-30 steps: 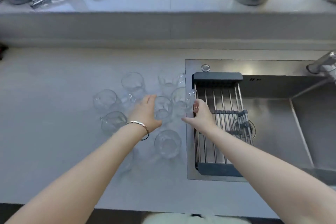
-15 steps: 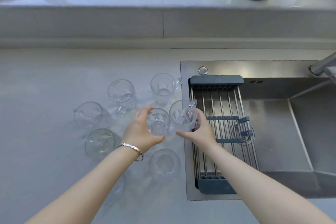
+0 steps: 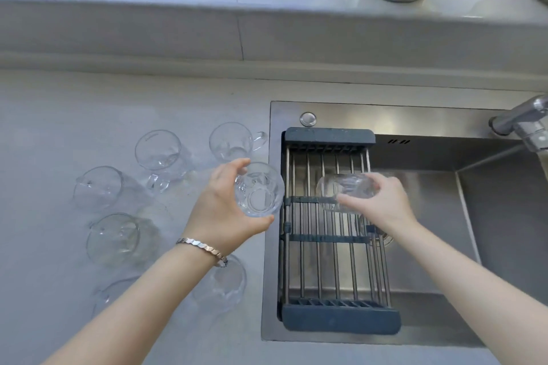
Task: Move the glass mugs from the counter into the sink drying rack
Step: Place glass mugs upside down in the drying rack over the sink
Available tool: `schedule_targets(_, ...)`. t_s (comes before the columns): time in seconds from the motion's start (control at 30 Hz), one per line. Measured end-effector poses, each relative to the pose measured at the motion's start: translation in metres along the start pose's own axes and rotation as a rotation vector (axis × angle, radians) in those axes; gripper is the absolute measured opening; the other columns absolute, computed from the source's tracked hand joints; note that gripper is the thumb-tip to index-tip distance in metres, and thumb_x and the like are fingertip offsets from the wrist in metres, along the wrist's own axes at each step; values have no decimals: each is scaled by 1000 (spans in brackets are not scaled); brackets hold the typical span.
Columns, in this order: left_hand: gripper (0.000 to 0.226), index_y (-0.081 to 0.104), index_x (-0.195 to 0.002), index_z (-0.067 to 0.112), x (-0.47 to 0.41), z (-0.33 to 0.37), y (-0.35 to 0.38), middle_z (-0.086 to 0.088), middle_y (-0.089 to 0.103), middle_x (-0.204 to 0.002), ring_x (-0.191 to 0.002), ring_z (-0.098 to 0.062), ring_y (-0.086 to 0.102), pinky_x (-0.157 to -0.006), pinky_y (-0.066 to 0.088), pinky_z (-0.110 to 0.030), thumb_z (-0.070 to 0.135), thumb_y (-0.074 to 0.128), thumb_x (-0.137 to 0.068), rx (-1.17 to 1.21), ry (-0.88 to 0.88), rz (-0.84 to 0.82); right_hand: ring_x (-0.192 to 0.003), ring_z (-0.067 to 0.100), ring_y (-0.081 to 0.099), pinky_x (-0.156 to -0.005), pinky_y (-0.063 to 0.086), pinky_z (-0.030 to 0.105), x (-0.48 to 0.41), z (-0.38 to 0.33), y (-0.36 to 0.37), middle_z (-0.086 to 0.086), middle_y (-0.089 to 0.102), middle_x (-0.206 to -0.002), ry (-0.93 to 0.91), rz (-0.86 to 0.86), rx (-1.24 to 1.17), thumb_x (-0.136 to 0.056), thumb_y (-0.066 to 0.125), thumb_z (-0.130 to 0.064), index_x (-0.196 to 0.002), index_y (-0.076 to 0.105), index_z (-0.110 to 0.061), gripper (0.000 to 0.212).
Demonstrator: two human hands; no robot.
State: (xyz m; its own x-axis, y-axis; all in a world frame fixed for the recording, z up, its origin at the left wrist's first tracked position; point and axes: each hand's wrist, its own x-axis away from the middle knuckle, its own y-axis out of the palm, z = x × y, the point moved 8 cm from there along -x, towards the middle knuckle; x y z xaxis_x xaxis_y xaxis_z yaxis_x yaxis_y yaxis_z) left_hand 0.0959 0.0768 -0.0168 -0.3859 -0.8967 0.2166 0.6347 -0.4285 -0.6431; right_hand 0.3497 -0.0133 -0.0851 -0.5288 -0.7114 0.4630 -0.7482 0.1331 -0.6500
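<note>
Counter (image 3: 74, 115) filled the left of frame and the sink (image 3: 444, 201) the right, with the rack (image 3: 332, 261) laid across the sink's left end and a tap (image 3: 522, 121) at the right edge. Six mugs (image 3: 157, 151) stood loose on the counter left of centre, one partly hidden under the left forearm. Left hand (image 3: 222, 213), bracelet (image 3: 204, 249) on the wrist, was wrapped round a mug (image 3: 259, 190) held mouth-up at centre frame, just left of the rack; right hand (image 3: 382, 201) was clamped on a tilted mug (image 3: 344, 190) over the rack's upper bars, contact with the bars unclear.
</note>
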Motion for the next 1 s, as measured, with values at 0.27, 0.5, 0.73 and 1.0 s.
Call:
schedule_targets(0.27,85,42,-129,27,-1,1,1,16,43,-113,-105,2,48,-84,40,-13,19,85,-57,-68,-7,-33,-116,37,45,-88,46,39,-72,-45,72,18,45,-127,62,87,195,-73,67,-50,-128,44,-15,69)
schedule_targets(0.5,85,44,-126,30,0,4,1,15,48,-108,-100,-1,53,-79,36,-1,27,88,-53,-16,-52,-46,-129,28,41,-103,37,37,-40,-40,54,14,33,-146,-71,-36,-73,-86,60,-27,-144,21,-17,71)
schedule_targets(0.73,61,51,-117,21,-9,26,49,-2,61,-107,-89,-13,66,-69,57,-25,38,81,-66,572,-485,-183,-128,-7,37,-98,37,6,69,-49,14,-29,29,-141,-553,-252,-231,-61,83,-31,-122,22,-65,94)
schedule_targets(1.0,64,48,-117,14,-26,46,119,-8,63,-109,-69,-20,71,-71,61,-36,65,52,-79,376,-564,-576,-89,8,60,-60,50,18,53,-19,-44,-17,54,-107,-431,151,-108,-58,76,-43,-110,50,-36,58)
